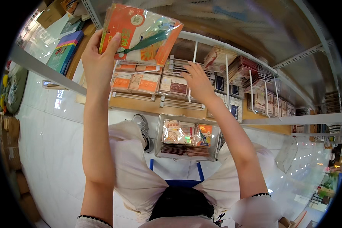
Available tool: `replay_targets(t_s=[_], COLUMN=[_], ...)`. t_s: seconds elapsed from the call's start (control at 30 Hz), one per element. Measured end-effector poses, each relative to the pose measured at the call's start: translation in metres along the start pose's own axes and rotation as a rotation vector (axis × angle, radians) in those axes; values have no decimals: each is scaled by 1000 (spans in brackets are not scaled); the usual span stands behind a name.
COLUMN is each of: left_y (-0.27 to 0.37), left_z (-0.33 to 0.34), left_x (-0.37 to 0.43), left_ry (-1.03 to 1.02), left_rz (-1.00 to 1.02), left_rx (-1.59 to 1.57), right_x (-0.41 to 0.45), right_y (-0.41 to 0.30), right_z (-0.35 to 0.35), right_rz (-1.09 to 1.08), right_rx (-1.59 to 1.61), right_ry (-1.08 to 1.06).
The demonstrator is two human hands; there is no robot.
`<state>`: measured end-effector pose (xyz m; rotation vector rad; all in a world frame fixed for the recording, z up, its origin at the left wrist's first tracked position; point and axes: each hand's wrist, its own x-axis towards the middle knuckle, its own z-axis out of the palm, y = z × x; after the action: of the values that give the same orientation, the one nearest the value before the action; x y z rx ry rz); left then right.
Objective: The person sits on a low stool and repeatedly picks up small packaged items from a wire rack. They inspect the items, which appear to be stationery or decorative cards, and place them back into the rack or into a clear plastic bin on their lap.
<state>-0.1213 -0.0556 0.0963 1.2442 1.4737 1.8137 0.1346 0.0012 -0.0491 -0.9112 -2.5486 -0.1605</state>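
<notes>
My left hand [98, 54] pinches a small stack of orange and white packets [142, 31] in clear plastic by its left edge, held up in front of the rack. A green tassel shows through the front packet. My right hand [198, 82] reaches out with its fingers spread and nothing visible in them, beside a white metal display hook [195, 51]. Below my hands, orange and white boxed packs [144, 82] and a maroon and cream pack [173, 85] stand on the wooden shelf [128, 104]. Between my feet sits a pale basket [158, 136] with colourful packets [203, 134] in it.
Further white hooks [250, 91] jut from the rack's rail, near hanging maroon packets [246, 69]. A white metal post [51, 74] crosses at left, near stacked books [64, 52]. A blue stool frame [185, 182] shows between my legs. Cardboard boxes [10, 134] stand at far left.
</notes>
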Motion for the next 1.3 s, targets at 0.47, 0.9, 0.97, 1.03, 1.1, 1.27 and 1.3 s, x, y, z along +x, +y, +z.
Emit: replay_targets(t_s=[0.47, 0.9, 0.97, 1.03, 1.1, 1.27, 1.3], left_y=[27, 13, -2, 4, 24, -7, -10], left_z=[83, 130, 128, 121, 109, 66, 63], left_x=[-73, -128, -124, -112, -93, -49, -47], left_ry=[-1028, -878, -721, -527, -339, -299, -264], left_rz=[-72, -641, -604, -549, -552, -553, -540], left_rx=[409, -275, -299, -324, -469, -700, -709], right_x=[-69, -78, -80, -94, -118, -232, -243], right_y=[-60, -35, -41, -58, -78, -163, -180], right_z=[-137, -144, -142, -136, -116, 12, 21], right_rz=[926, 1044, 1143, 1123, 1072, 406, 448], right_rx=[1361, 1405, 1576, 1691, 1664, 868, 876], right_ry=[88, 519, 616, 485, 106, -888, -1154])
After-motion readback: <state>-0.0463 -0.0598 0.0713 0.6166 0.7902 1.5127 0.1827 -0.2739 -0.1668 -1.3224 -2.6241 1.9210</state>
